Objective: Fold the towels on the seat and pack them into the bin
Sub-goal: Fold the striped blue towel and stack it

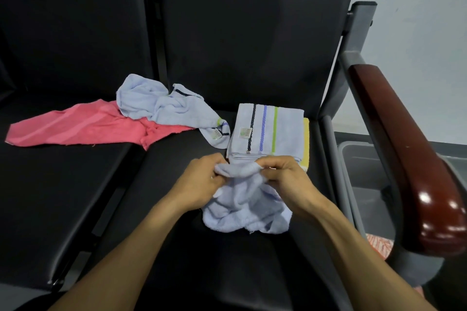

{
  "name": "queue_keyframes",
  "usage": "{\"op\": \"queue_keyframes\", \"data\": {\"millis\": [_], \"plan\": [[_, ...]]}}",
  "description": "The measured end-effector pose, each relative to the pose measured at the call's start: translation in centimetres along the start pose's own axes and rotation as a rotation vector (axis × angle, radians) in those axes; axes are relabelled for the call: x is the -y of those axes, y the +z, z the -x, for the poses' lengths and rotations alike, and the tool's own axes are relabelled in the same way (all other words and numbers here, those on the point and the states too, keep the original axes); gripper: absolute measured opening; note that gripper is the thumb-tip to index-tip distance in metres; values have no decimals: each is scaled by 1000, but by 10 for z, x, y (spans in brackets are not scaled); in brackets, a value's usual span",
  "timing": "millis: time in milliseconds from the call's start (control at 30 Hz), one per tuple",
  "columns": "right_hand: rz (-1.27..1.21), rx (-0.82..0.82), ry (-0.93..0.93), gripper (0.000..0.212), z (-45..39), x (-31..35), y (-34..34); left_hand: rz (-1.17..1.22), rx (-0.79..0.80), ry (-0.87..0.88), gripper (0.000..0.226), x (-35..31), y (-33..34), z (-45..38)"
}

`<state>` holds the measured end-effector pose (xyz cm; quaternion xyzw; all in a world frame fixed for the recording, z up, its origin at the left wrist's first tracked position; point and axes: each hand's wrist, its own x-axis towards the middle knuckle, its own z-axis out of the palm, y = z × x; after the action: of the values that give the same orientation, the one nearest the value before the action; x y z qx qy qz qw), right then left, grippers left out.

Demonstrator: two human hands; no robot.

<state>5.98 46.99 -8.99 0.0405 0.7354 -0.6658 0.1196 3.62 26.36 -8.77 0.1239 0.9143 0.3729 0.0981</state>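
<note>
Here the blue towel [242,207] bunches — pinched between both hands' fingers [214,174].

A glossy dark red-brown wooden armrest [414,174] runs down the right side on a grey metal frame [358,23]; a pale wall [417,7] rises behind it; low at the right, beneath the armrest, shows a scrap of orange and white patterned fabric [379,245], partly hidden

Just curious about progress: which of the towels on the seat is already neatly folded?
The striped light-blue towel lying flat on a yellow one. The other blue towel and the pink towel lie crumpled.
</note>
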Motion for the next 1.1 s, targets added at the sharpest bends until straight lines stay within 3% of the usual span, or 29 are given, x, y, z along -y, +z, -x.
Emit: {"op": "queue_keyframes", "data": {"millis": [133,267,400,600,700,800,1000,1067,1100], "plan": [[110,-61,55,36,-2,-4,0,58,-387,-42,25,-6,-2,-2],[262,4,-30,22,4,2,3,35,-451,-18,27,-15,4,3],[210,-9,-123,34,9,13,7,110,-516,-122,27,-11,-6,0],[130,-131,-190,28,11,20,9,211,-519,-207,27,-6,-12,-2],[-26,-4,-113,19,11,19,4,268,-518,-271,24,-3,-19,-3],[-113,122,-41,24,11,14,5,310,-477,-213,19,-2,-21,-2],[171,-43,-135,55,5,11,10,182,-456,-42,28,-13,-14,3],[270,-67,-218,49,5,10,15,125,-409,18,29,-15,-10,5],[297,-84,-255,36,5,8,19,103,-371,41,30,-15,-8,5]]}}
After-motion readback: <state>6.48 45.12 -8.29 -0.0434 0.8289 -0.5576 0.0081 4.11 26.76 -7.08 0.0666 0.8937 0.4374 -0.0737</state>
